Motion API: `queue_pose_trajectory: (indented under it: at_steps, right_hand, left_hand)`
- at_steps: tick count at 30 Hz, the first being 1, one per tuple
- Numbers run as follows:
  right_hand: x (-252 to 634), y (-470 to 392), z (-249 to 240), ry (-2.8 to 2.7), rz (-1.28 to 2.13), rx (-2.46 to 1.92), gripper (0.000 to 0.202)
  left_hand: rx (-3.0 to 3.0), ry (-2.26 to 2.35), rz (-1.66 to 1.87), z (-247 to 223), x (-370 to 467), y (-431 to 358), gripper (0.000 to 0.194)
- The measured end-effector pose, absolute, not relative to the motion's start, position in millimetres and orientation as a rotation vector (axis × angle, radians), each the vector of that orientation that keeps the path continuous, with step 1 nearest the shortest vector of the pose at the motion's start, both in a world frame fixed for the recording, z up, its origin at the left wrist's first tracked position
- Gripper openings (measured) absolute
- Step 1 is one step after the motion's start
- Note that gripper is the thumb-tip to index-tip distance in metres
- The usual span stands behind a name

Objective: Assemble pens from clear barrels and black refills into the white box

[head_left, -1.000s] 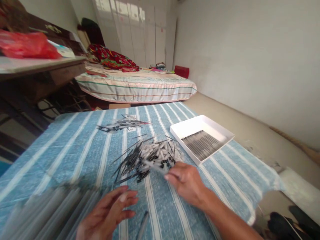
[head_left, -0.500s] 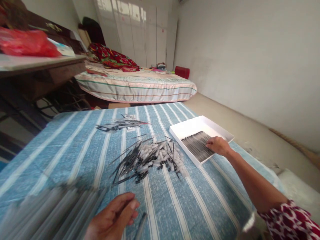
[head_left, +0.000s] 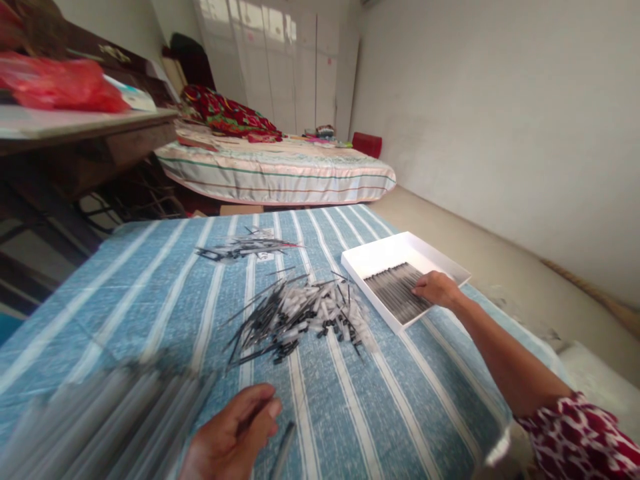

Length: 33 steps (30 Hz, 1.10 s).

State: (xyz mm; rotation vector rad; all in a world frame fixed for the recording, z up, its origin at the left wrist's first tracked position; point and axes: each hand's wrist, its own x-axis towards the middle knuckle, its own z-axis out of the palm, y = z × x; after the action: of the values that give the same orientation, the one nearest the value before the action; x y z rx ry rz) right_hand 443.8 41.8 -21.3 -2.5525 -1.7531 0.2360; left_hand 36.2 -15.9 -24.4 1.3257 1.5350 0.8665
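Note:
My right hand (head_left: 436,289) reaches into a shallow white box (head_left: 371,299). Its fingers are pinched together at the right end of a row of thin dark grey sticks (head_left: 397,293); whatever they grip is hidden. Near the front edge of the view, my left hand (head_left: 233,430) is loosely curled, thumb close to the fingertips, with nothing visible between them. Just right of it lies a single thin grey stick (head_left: 283,448). Between the hands and farther back sits a loose pile of thin black sticks and whitish translucent sleeves (head_left: 305,310).
Large blurred grey tubes (head_left: 120,420) lie at the front left. A smaller bundle of dark sticks (head_left: 245,248) rests at the back of the blue striped cloth (head_left: 175,293). Beyond are a bed (head_left: 280,173) and a side table (head_left: 125,120) with a red plastic bag (head_left: 60,83).
The view has shifted slightly. Both hands keep nearly the same positions, the right still at the row of sticks in the box.

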Motion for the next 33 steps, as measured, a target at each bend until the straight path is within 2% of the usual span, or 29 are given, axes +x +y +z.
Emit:
queue_pose_trajectory:
  at_steps: [3,13,21,25,29,33]
  right_hand:
    - [446,42,-19,-1.789,0.236,-2.52,0.018]
    - [444,40,-18,-1.85,0.24,-2.549,0.021]
    - [427,27,-9,-1.828,0.063,-2.563,0.028]
    - [383,9,0,-1.857,-0.033,-2.267,0.029]
    - [324,-9,-1,-1.965,0.231,-1.88,0.032]
    - [280,-17,-11,-2.058,0.433,-1.689,0.032]
  left_hand:
    - [1.323,1.49,0.753,-20,31,-12,0.028]
    - [1.628,1.466,0.695,-18,31,-14,0.017]
    - [1.907,1.529,0.637,-12,19,-15,0.021]
    - [2.015,1.633,0.643,-14,3,-8,0.023]
    - [2.121,1.823,0.548,-7,-13,-2,0.021]
    - [2.175,2.02,0.19,2,-18,-1,0.021]
